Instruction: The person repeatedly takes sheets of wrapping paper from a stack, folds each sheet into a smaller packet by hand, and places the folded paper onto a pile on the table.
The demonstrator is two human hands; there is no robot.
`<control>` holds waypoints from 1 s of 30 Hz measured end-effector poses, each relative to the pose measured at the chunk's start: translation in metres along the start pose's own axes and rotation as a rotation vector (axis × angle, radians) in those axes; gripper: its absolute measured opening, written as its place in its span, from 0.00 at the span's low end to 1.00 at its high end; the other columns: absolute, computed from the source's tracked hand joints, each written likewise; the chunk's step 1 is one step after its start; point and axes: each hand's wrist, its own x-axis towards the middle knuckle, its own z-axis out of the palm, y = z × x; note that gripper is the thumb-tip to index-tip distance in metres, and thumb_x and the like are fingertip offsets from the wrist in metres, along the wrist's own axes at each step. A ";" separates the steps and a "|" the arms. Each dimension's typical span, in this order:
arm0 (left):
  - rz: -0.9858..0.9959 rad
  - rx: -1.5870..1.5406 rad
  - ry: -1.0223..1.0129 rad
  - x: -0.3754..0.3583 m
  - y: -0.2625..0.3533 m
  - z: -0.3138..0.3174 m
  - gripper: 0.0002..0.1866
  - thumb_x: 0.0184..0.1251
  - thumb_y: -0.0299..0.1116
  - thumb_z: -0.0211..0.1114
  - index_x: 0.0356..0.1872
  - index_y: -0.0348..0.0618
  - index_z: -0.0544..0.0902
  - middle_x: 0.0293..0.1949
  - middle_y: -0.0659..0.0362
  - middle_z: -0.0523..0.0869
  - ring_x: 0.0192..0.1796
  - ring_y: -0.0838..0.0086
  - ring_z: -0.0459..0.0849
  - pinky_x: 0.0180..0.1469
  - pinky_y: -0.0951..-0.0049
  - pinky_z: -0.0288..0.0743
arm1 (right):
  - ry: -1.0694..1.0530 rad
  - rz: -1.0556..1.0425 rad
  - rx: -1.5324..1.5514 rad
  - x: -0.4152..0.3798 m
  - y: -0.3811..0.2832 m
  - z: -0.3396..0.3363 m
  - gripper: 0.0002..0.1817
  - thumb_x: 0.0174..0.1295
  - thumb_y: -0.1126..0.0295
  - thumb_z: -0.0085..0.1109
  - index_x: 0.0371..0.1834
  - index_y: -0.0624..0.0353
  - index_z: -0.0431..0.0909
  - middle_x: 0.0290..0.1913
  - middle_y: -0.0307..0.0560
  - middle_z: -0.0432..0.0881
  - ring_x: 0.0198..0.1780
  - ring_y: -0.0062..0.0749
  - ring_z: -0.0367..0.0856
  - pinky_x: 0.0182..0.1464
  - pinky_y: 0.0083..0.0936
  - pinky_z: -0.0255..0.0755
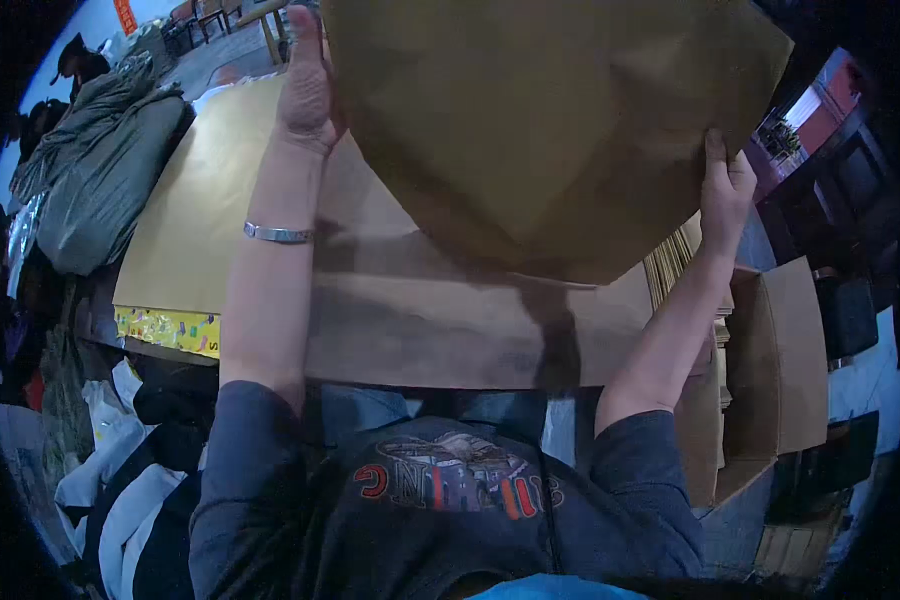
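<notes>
A large brown kraft paper sheet point(550, 130) is raised in front of me, its lower edge above the table. My right hand point(727, 195) grips its right edge, thumb on the near face and fingers mostly behind. At its left edge, my left hand point(310, 95) supports the sheet with the thumb pointing up; the other fingers are hidden. Below lies a flat brown paper surface point(420, 340) with shadows across it. A stack of folded brown paper pieces point(667, 272) stands beside my right forearm.
On the left is a pile of tan sheets point(195, 215) over a yellow patterned sheet point(168, 328). A dark grey sack point(110, 190) bulges beyond it. An open cardboard box point(795, 350) stands at the right. Clothing and plastic bags point(115, 425) lie lower left.
</notes>
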 end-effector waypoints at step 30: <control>-0.054 0.728 0.169 -0.007 0.032 -0.018 0.15 0.74 0.35 0.61 0.58 0.43 0.81 0.50 0.63 0.86 0.51 0.75 0.82 0.53 0.71 0.75 | 0.059 -0.023 0.305 0.003 0.010 -0.015 0.18 0.70 0.61 0.60 0.53 0.67 0.81 0.49 0.42 0.84 0.49 0.21 0.79 0.50 0.20 0.72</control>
